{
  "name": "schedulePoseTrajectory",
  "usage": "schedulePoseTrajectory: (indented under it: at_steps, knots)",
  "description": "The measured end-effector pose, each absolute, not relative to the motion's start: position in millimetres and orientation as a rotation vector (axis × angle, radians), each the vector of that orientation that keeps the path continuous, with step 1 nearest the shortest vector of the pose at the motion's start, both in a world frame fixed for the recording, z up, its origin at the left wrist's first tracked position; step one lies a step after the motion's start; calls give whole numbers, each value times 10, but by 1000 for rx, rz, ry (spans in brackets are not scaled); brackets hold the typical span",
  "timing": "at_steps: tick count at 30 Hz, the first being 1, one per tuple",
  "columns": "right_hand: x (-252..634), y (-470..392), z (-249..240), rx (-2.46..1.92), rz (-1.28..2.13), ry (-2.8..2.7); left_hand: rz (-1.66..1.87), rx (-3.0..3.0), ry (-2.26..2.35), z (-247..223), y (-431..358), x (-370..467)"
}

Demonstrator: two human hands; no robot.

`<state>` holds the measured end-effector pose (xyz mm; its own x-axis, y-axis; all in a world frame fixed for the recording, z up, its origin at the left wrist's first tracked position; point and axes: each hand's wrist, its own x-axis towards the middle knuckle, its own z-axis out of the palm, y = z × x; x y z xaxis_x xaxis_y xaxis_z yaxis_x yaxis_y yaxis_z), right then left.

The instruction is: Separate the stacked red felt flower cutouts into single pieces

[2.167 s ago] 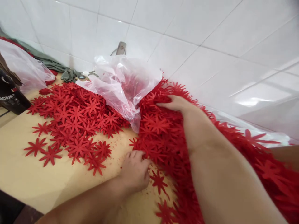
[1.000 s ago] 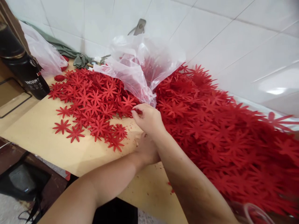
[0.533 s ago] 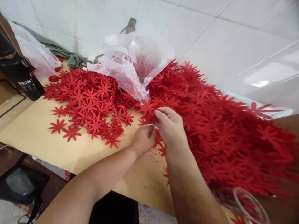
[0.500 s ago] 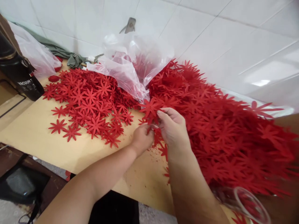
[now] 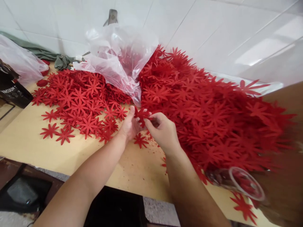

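Between my two hands is a red flower cutout (image 5: 142,116) with long petals. My left hand (image 5: 129,125) grips it from the left, thumb up along its edge. The fingers of my right hand (image 5: 163,127) pinch its right side. A single red flower (image 5: 141,140) lies on the table just below my hands. To the left spreads a pile of smaller red flowers (image 5: 87,124). A much taller heap of larger red flowers (image 5: 208,116) rises on the right, close behind my right hand.
A clear plastic bag (image 5: 123,60) with red pieces stands between the piles against the tiled wall. A black vacuum bottle (image 5: 14,90) is at the left edge. A clear plastic cup (image 5: 246,183) lies tipped at the right. Red crumbs dot the wooden table (image 5: 113,160).
My left hand has risen and turned so its thumb points up, now gripping the flower together with my right hand. The view has shifted rightward.
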<state>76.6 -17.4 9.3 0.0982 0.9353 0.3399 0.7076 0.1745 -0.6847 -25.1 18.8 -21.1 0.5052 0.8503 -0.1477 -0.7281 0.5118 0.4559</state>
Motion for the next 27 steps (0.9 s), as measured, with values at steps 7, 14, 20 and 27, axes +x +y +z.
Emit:
schedulePoseTrajectory:
  at_steps: [7, 14, 20, 27]
  knots:
    - [779, -225, 185, -1694, 331, -1863, 1013, 270, 482, -222, 210, -233]
    - [974, -260, 371, -1569, 387, -1869, 1069, 165, 619, -266, 237, -214]
    - [581, -58, 529, -1404, 196, -1757, 1008, 229, 707, -239, 182, -183]
    - [408, 168, 334, -1327, 218, -1874, 1041, 333, 560, -348, 208, -94]
